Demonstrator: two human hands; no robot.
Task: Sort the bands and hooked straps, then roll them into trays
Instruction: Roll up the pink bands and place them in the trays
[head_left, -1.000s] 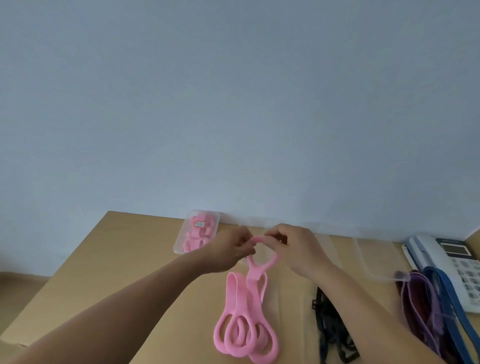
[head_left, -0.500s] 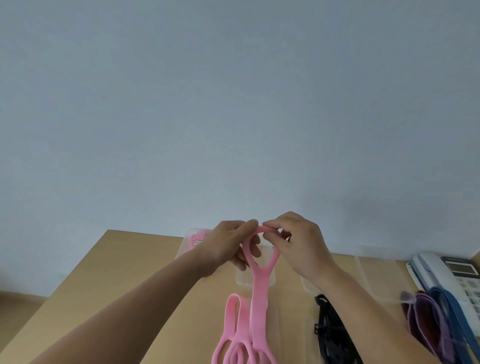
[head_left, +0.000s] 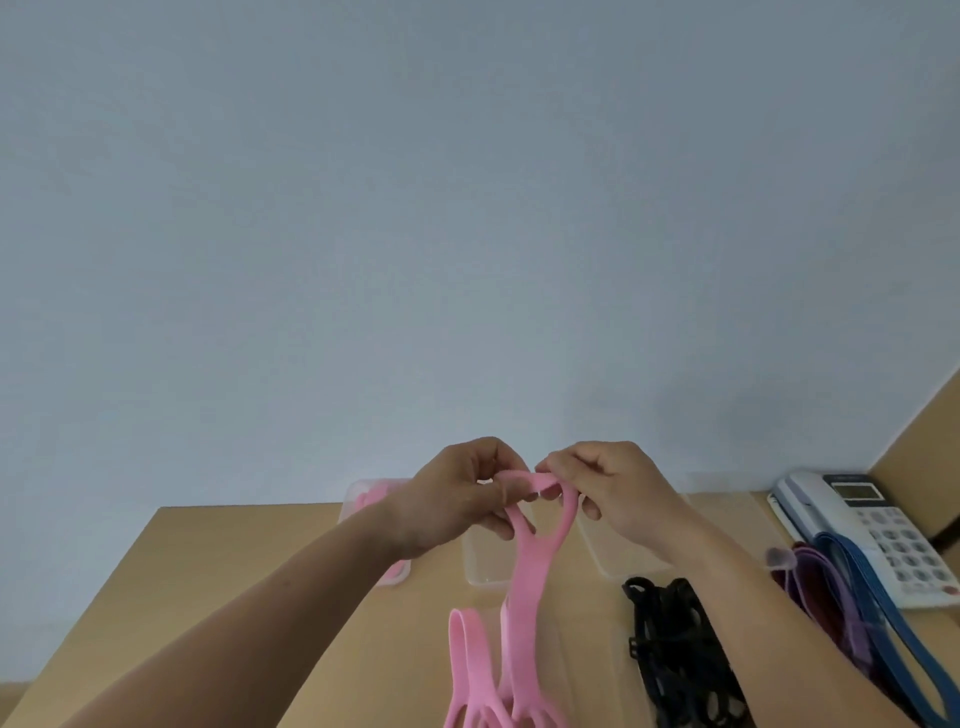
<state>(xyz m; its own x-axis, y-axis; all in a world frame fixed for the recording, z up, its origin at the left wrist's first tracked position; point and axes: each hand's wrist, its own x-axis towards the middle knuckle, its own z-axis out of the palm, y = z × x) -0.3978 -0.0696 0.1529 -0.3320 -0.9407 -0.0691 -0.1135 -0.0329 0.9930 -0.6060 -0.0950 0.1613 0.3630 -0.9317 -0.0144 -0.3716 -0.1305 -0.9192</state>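
Raised higher now, the pink band hangs down to the near table, its top loop pinched by my left hand and right hand, so I should start the roll tight and flat, edges aligned.

Pink band lifted, top loop pinched.

A: Views?
B: One, head-worn and wide-angle. It faces forward, barely pitched down. The wall fills 9 through 3 o'clock and the table is a strip at 6, its near edge cut off.
A: How near?
B: Close. Forearms enter from 7 and 5. The left hand and right hand meet on the pink band just under centre. The phone is at 4, by the frame edge.
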